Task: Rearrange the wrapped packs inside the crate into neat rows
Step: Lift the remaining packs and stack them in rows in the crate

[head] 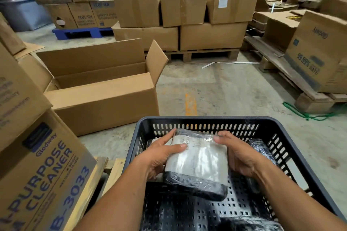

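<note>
A dark grey perforated plastic crate (206, 120) sits low in the middle of the view. Both hands hold one wrapped pack (199, 163) above the crate floor; it is black under clear film, with a white label on top. My left hand (161, 155) grips its left side, thumb on the label. My right hand (236, 154) grips its right side. Another black wrapped pack (260, 148) leans against the crate's right wall. A further pack (249, 223) lies at the crate's near edge, and part of one (155, 141) shows behind my left hand.
An open empty carton (101, 88) stands on the floor to the left of the crate. Cleaner cartons (43, 165) are stacked at the near left. Pallets of cartons (187, 15) fill the back and right. Bare concrete floor (234, 92) lies beyond the crate.
</note>
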